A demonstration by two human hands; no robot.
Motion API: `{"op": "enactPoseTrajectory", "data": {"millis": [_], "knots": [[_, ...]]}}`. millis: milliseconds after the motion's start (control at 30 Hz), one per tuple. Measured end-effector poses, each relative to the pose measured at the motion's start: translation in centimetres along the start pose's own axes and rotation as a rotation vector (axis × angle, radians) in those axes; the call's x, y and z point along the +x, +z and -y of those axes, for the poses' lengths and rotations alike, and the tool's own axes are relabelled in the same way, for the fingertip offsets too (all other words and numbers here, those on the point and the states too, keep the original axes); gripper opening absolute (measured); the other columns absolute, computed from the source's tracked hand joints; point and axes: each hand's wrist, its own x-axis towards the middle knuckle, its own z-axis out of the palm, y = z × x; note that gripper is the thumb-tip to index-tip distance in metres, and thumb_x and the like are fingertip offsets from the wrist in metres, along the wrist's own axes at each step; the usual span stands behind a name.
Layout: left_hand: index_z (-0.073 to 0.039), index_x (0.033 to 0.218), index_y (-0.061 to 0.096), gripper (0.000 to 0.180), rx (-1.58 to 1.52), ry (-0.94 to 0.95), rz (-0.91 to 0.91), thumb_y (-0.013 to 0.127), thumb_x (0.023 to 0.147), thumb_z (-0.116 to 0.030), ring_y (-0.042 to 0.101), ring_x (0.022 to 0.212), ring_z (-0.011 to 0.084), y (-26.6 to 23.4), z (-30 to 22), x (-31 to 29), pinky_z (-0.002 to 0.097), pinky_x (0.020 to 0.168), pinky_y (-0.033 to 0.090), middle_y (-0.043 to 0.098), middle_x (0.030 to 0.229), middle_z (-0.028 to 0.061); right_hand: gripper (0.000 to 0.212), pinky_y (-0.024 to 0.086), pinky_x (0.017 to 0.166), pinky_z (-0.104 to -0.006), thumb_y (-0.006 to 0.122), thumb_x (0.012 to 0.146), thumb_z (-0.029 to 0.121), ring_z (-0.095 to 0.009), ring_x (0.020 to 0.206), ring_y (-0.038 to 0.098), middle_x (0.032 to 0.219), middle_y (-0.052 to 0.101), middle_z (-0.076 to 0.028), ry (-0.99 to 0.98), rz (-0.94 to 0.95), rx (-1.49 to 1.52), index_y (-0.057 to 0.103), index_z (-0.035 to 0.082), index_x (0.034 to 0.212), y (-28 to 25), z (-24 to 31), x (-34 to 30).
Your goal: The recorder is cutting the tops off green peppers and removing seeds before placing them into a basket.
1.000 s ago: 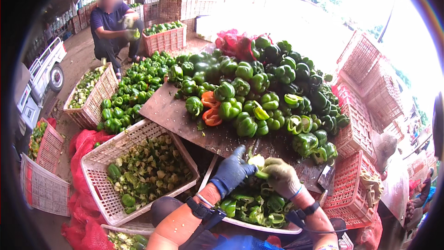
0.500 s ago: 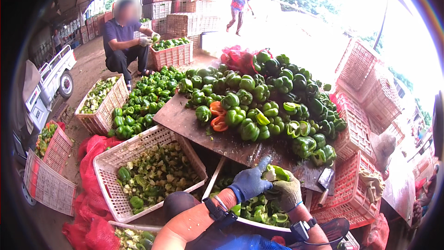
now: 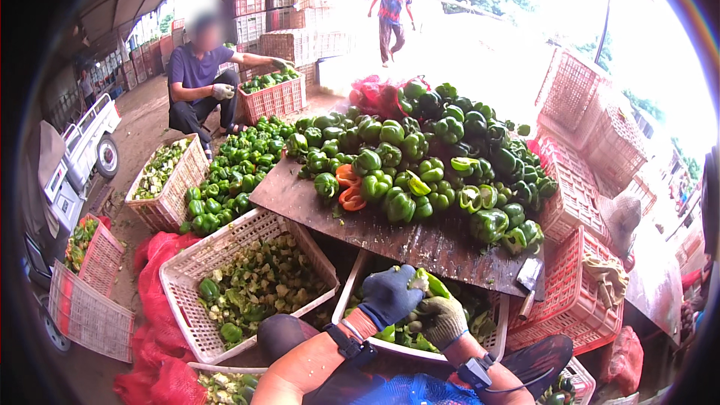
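Observation:
Above a crate of cut green peppers [image 3: 480, 324], both my gloved hands are together at a piece of green bell pepper [image 3: 435, 286]. My right hand [image 3: 442, 322], in a grey-tan glove, is closed round its lower part. My left hand [image 3: 391, 297], in a dark blue glove, has its fingers curled in at the pepper's pale core [image 3: 419, 279]; its fingertips are partly hidden. Just beyond lies a dark board [image 3: 337, 217] heaped with whole green bell peppers [image 3: 450, 131]. On its right corner rests a cleaver-like knife [image 3: 529, 276], touched by neither hand.
A crate of pepper cores and scraps [image 3: 180, 292] stands to my left, beside red netting [image 3: 161, 277]. Red crates [image 3: 570, 307] are on the right, with a glove [image 3: 606, 274] over one. Whole peppers cover the floor beyond. A co-worker [image 3: 196, 67] sits by another crate.
My left forefinger, stretched out before, is now curled in at the pepper. The co-worker's hands have moved apart, one reaching over the crate. A person in the background has walked on.

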Motion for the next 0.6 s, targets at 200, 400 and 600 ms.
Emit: {"op": "enactPoseTrajectory", "data": {"millis": [200,400,600], "knots": [[-0.008,0.083,0.062,0.024,-0.207,-0.221,-0.234,0.08,0.074,-0.022,0.067,0.068,0.0398,-2.0,3.6,3.3,0.046,0.061,0.053,0.066,0.071,0.0181,0.045,0.059,0.063,-0.0484,0.055,0.085,-0.004,-0.037,0.079,0.066,0.112,0.06,-0.025,0.057,-0.099,-0.007,0.049,-0.001,0.129,0.9,-2.1,0.1],[-0.007,0.094,0.068,0.046,-0.028,-0.316,0.284,0.08,0.07,-0.044,0.069,0.08,0.039,-1.9,2.3,2.8,0.047,0.072,0.054,0.069,0.082,0.0211,0.059,0.061,0.075,-0.0481,0.064,0.089,0.022,-0.028,0.093,0.069,0.115,0.063,-0.013,-0.07,0.031,-0.286,0.044,0.007,0.142,-3.5,2.2,2.9],[-0.008,0.092,0.07,0.041,-0.185,-0.17,0.577,0.078,0.069,-0.041,0.068,0.08,0.0395,-1.3,0.5,3.3,0.0456,0.073,0.053,0.07,0.084,0.0202,0.053,0.055,0.095,-0.0365,0.065,0.091,0.016,-0.021,0.106,0.064,0.123,0.064,-0.013,-0.073,0.123,-0.34,0.051,0.0,0.139,-4.1,3.6,1.7]]}}
